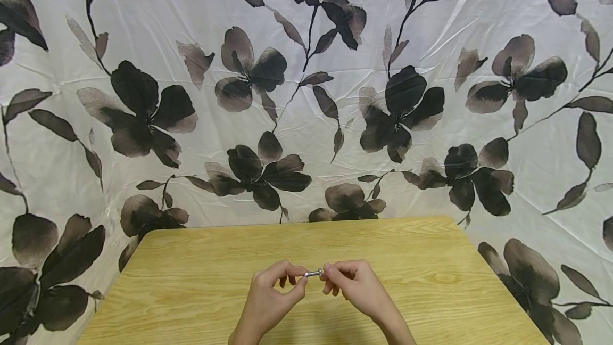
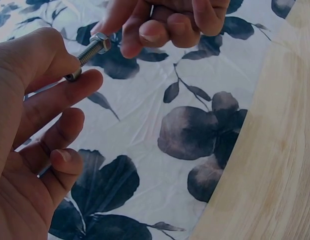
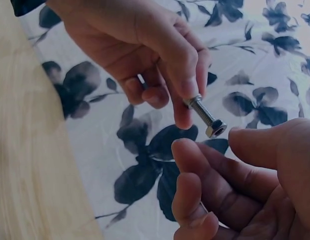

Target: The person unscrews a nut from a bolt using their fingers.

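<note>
Both hands meet low at the near edge of the wooden table (image 1: 191, 281), and between them sits a small metal bolt (image 1: 313, 273) with a nut (image 1: 320, 271) threaded on its end. In the left-wrist view the left hand (image 1: 273, 294) pinches the bolt's head end between thumb and forefinger, the other fingers curled loosely beneath. From that pinch the threaded shank runs out toward the right hand (image 1: 351, 284).

Seen from the right wrist, the nut sits at the free tip of the shank, just off the right hand's thumb and forefinger; a narrow gap shows there, and the fingers are curved, ready around it rather than clamped. From the left wrist the right fingertips appear to touch the nut, so whether they grip it cannot be told for certain.

Beyond the hands, past the table's far edge, hangs a white cloth (image 1: 306, 95) printed with dark flowers and leaves; it also drapes down at both sides of the table.
</note>
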Demonstrator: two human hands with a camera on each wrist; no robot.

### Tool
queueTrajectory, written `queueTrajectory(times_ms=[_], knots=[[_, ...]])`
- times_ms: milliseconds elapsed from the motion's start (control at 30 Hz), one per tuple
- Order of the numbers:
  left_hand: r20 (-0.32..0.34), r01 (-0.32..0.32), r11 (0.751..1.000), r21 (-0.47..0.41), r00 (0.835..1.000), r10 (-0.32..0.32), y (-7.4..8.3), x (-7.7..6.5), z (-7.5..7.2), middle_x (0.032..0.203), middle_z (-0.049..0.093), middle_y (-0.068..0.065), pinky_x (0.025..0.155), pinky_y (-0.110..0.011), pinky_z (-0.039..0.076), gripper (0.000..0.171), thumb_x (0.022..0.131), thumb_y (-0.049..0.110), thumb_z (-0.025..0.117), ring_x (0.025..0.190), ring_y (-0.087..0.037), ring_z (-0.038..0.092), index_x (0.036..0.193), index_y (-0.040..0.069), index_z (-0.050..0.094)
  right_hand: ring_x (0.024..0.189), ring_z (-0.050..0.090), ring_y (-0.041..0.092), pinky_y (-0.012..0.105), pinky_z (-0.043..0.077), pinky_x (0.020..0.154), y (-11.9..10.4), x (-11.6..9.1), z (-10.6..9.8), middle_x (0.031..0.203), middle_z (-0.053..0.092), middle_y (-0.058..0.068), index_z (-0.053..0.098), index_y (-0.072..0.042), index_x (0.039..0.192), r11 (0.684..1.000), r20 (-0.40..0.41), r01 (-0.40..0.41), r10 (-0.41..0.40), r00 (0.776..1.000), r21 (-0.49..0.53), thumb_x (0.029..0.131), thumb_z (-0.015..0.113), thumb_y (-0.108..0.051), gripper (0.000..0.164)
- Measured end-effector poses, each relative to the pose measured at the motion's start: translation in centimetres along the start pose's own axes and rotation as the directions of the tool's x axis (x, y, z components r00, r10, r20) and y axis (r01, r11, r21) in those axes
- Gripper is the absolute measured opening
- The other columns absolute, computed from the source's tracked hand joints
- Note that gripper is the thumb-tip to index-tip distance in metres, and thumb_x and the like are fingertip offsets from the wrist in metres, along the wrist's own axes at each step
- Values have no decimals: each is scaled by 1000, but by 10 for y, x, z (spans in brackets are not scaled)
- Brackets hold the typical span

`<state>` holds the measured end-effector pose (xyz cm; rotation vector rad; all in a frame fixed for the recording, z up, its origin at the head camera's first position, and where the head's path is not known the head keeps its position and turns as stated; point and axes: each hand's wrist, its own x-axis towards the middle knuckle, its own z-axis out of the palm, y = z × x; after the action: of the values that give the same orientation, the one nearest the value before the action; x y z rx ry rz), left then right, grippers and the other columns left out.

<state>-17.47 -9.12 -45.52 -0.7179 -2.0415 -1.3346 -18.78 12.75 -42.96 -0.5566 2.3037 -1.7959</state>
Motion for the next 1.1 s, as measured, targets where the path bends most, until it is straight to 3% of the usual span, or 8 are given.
queueTrajectory(times_ms=[167, 367, 733, 1100], knots=[[4, -9, 1000, 2, 1000, 9, 1, 1, 1, 83, 74, 9, 57, -21, 47, 31, 79, -5, 81, 66, -9, 58, 90, 24, 74, 71, 62, 11, 23, 48, 63, 0, -1, 0, 83, 74, 14, 78, -5, 98, 1000, 10, 18, -18, 1000, -1, 104, 62, -31, 30], [8, -11, 1000, 8, 1000, 11, 1, 1, 1, 81, 74, 9, 57, -20, 47, 31, 79, -5, 81, 68, -1, 55, 90, 23, 74, 73, 62, 12, 24, 48, 65, -2, -1, 0, 85, 74, 12, 78, -7, 100, 1000, 14, 8, -8, 1000, -10, 103, 63, -30, 28], [6, -33, 999, 21, 999, 33, -2, 0, 1, 82, 74, 9, 57, -21, 47, 32, 77, -6, 81, 68, -1, 55, 89, 23, 74, 78, 68, 20, 26, 54, 69, -2, -1, -1, 95, 74, 15, 75, -4, 115, 1000, 33, 29, -29, 999, 1, 102, 66, -22, 24], [5, -44, 999, 17, 999, 44, -4, 0, 3, 80, 72, 10, 55, -23, 47, 32, 77, -6, 81, 68, -1, 54, 89, 23, 75, 77, 67, 16, 26, 53, 69, -3, -1, 0, 98, 75, 15, 74, -5, 116, 1000, 15, 22, -22, 1000, 12, 101, 66, -23, 24]])
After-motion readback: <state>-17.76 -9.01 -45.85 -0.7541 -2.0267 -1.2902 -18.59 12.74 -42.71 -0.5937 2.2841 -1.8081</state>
